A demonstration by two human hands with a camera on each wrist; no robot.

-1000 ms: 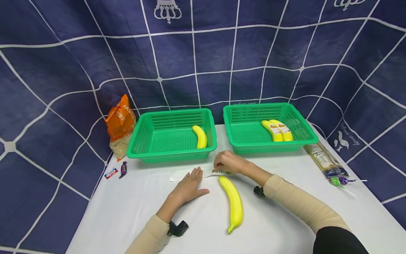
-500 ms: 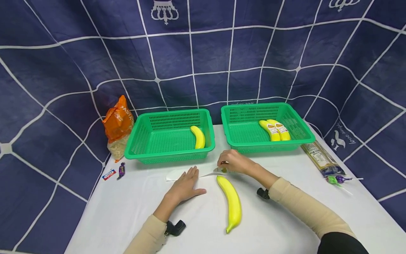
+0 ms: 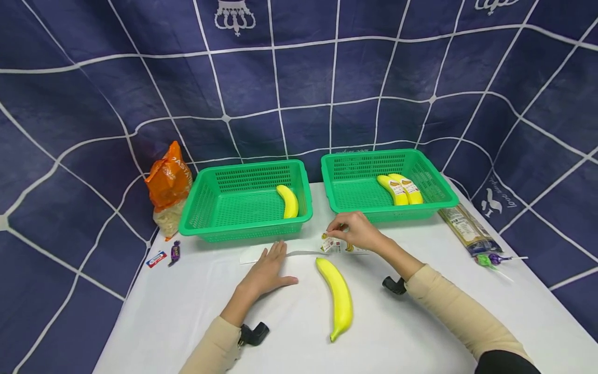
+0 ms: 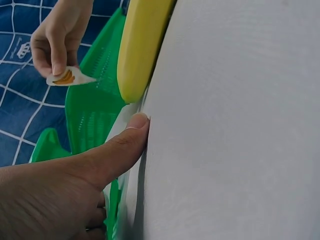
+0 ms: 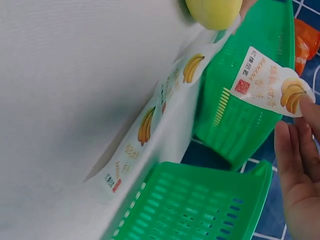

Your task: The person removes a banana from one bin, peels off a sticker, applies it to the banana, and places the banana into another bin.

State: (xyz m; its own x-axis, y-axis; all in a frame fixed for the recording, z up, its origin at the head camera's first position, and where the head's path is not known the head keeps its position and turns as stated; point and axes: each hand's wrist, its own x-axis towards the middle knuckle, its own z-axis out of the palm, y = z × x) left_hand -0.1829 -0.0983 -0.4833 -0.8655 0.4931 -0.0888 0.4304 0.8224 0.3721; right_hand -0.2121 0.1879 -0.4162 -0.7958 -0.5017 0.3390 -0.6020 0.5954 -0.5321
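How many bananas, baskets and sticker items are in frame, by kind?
Bananas: 4, one on the table, one in the left basket, two in the right basket.
Green baskets: 2.
Sticker strip: 1.
Peeled sticker: 1.
Total: 8.

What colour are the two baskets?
Both baskets are green, clearest in the head view.

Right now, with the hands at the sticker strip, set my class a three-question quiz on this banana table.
1. True or false: the right hand pinches a banana sticker.
2. How many bananas lie in the right basket? A) one B) two C) three
3. Fill in: the left hand presses flat on the ____ strip.

Key: 1 true; 2 B; 3 sticker. The loose banana lies on the table, bare of any label, between both hands.
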